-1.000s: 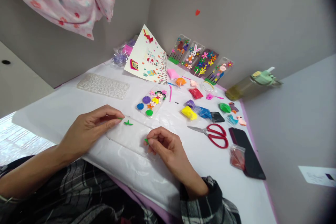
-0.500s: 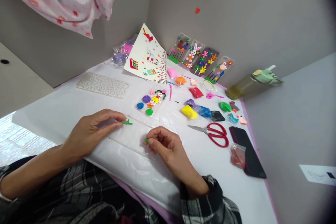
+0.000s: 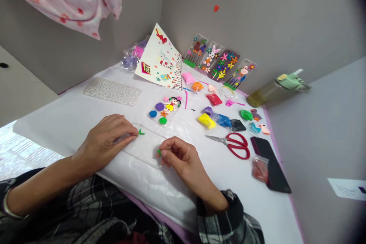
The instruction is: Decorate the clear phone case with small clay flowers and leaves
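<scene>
A clear flat sheet [image 3: 147, 146] lies on the white-covered table in front of me. My left hand [image 3: 105, 141] rests at its left end, thumb and fingertips pinched on a small green clay leaf piece [image 3: 142, 132] whose pointed tips stick out. At the sheet's right end, my right hand [image 3: 181, 156] pinches a tiny bit of green clay [image 3: 159, 152] between thumb and forefinger; most of it is hidden. Just beyond the sheet lies a clear phone case [image 3: 171, 116] decorated with a clay doll, flowers and coloured discs.
Red-handled scissors [image 3: 237, 145], a yellow clay packet [image 3: 206, 121] and other clay packets lie right. Beyond them are a dark phone [image 3: 270, 164] and a bottle [image 3: 274, 87]. A textured clear case [image 3: 113, 91] lies left. Decorated cases [image 3: 220, 63] and a drawn card [image 3: 158, 61] stand behind.
My left fingers have moved slightly right and closed further over the green leaf piece, covering more of it. My right hand keeps its pinch in nearly the same place.
</scene>
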Tool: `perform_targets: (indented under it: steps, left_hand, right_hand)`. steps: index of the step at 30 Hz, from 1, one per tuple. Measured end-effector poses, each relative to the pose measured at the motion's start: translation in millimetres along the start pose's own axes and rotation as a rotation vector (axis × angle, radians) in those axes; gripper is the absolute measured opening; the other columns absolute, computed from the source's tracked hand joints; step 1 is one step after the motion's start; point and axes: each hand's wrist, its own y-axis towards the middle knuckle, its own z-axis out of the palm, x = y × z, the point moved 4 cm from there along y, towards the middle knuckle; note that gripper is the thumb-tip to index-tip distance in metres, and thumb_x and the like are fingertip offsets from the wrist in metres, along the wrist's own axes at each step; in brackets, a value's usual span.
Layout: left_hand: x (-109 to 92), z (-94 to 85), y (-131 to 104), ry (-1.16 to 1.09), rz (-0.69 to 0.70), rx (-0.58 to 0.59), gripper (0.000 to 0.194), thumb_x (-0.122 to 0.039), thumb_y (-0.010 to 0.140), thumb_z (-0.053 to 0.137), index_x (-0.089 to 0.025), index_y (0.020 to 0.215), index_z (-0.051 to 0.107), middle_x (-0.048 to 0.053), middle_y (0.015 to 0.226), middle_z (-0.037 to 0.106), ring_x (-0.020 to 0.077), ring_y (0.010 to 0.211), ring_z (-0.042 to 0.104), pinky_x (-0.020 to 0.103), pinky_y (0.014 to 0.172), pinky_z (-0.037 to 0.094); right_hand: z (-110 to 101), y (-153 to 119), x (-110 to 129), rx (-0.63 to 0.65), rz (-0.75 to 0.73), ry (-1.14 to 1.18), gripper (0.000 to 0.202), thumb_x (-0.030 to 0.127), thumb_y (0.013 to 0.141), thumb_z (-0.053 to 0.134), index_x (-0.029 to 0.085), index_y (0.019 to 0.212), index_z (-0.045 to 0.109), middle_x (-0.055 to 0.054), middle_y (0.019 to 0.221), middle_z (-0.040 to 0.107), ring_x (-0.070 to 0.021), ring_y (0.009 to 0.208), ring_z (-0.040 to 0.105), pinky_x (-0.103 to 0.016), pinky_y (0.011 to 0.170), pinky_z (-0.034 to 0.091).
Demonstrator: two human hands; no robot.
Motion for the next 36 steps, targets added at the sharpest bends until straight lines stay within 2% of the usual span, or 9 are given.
perform_targets:
  steps: [8, 13, 23, 26, 30, 33, 36]
  left_hand:
    - [-3.4, 2.1, 2.6, 0.102, 0.085, 0.022, 0.011, -0.031, 0.111, 0.065, -0.030, 0.104, 0.074, 0.000, 0.096, 0.079, 0.0262, 0.095, 0.071, 0.043, 0.106, 0.049]
    - [-6.6, 1.3, 3.6, 0.171, 0.181, -0.004, 0.015, -0.030, 0.114, 0.062, -0.027, 0.104, 0.073, 0.000, 0.095, 0.079, 0.0253, 0.092, 0.072, 0.042, 0.099, 0.052]
    - [-9.0, 2.1, 1.5, 0.204, 0.235, 0.004, 0.007, -0.026, 0.113, 0.065, -0.024, 0.109, 0.071, 0.003, 0.096, 0.077, 0.0273, 0.093, 0.071, 0.046, 0.103, 0.053]
    - [-9.5, 1.7, 1.7, 0.180, 0.223, 0.009, 0.009, -0.026, 0.114, 0.063, -0.024, 0.108, 0.070, 0.002, 0.096, 0.077, 0.0266, 0.093, 0.071, 0.046, 0.104, 0.052]
    - [-7.4, 1.5, 2.7, 0.155, 0.188, 0.018, 0.013, -0.029, 0.115, 0.061, -0.027, 0.107, 0.070, 0.000, 0.096, 0.076, 0.0248, 0.093, 0.071, 0.042, 0.097, 0.052]
    - [-5.9, -0.3, 2.7, 0.150, 0.165, 0.001, 0.011, -0.035, 0.115, 0.063, -0.029, 0.108, 0.070, -0.001, 0.096, 0.076, 0.0255, 0.094, 0.072, 0.041, 0.093, 0.052]
    - [-8.9, -3.0, 1.1, 0.141, 0.129, -0.035, 0.012, -0.041, 0.116, 0.062, -0.031, 0.118, 0.068, 0.000, 0.099, 0.075, 0.0268, 0.096, 0.073, 0.040, 0.093, 0.053]
  right_hand:
    - [0.5, 0.2, 0.0, 0.004, 0.002, -0.001, 0.015, 0.035, 0.097, 0.080, 0.022, 0.094, 0.072, 0.003, 0.076, 0.069, -0.0139, 0.067, 0.061, -0.029, 0.070, 0.051]
    - [0.3, 1.3, -2.5, 0.010, 0.002, 0.017, 0.014, 0.034, 0.095, 0.079, 0.022, 0.094, 0.072, 0.003, 0.076, 0.068, -0.0134, 0.067, 0.060, -0.028, 0.069, 0.050]
    - [0.3, 1.4, -3.1, 0.013, -0.004, 0.031, 0.014, 0.033, 0.096, 0.079, 0.021, 0.095, 0.072, 0.002, 0.078, 0.070, -0.0136, 0.067, 0.061, -0.028, 0.068, 0.050]
    - [-0.3, 2.0, -2.9, 0.009, -0.013, 0.054, 0.016, 0.034, 0.095, 0.082, 0.021, 0.096, 0.072, 0.003, 0.077, 0.069, -0.0137, 0.068, 0.061, -0.028, 0.069, 0.050]
    - [-3.0, 3.2, -3.9, -0.003, -0.009, 0.100, 0.019, 0.036, 0.092, 0.087, 0.021, 0.095, 0.076, 0.002, 0.078, 0.070, -0.0137, 0.069, 0.060, -0.028, 0.070, 0.049]
    - [-5.8, 5.0, -5.2, -0.034, -0.002, 0.158, 0.025, 0.039, 0.084, 0.096, 0.022, 0.093, 0.079, 0.001, 0.083, 0.073, -0.0142, 0.074, 0.062, -0.027, 0.070, 0.050]
    - [-7.6, 6.5, -6.0, -0.060, 0.001, 0.211, 0.032, 0.040, 0.077, 0.103, 0.023, 0.090, 0.080, 0.001, 0.086, 0.076, -0.0148, 0.079, 0.065, -0.027, 0.073, 0.052]
